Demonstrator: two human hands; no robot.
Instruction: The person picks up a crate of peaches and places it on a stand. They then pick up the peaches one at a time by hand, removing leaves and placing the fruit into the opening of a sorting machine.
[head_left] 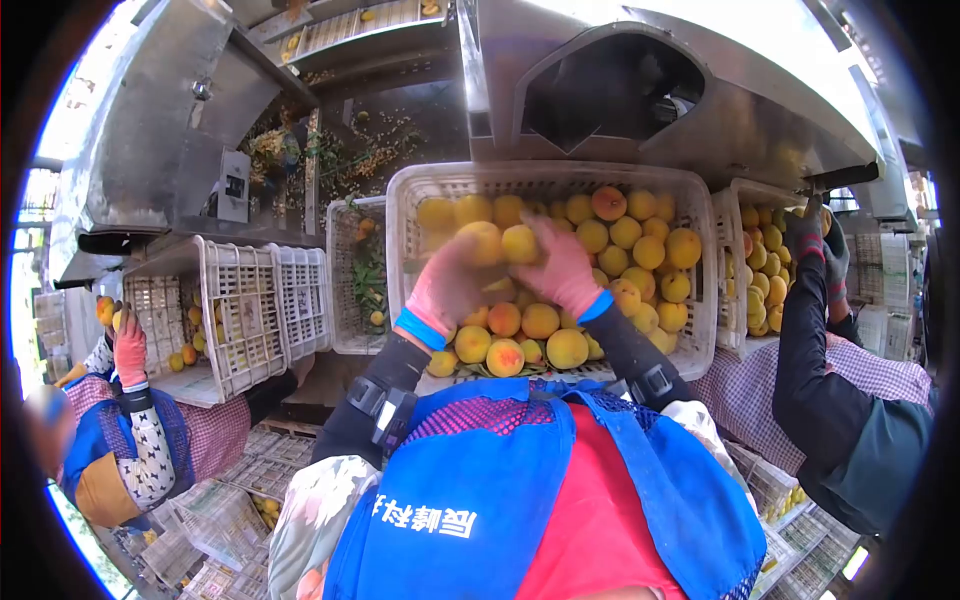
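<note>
While fingers of the left hand [447,290] and right hand [562,270] each appear curled round one fruit [480,243] above the crate [708,300], others toward 3 o'clock, handling seems the current step; next move calls for gentle pressure

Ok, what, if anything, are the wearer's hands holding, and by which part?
The right hand seems to hold a yellow fruit by its right side. The left hand is at another fruit, but blur hides whether it grips.

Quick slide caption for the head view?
Gloved left hand and right hand hold yellow fruit over a white crate of similar fruit.
</note>
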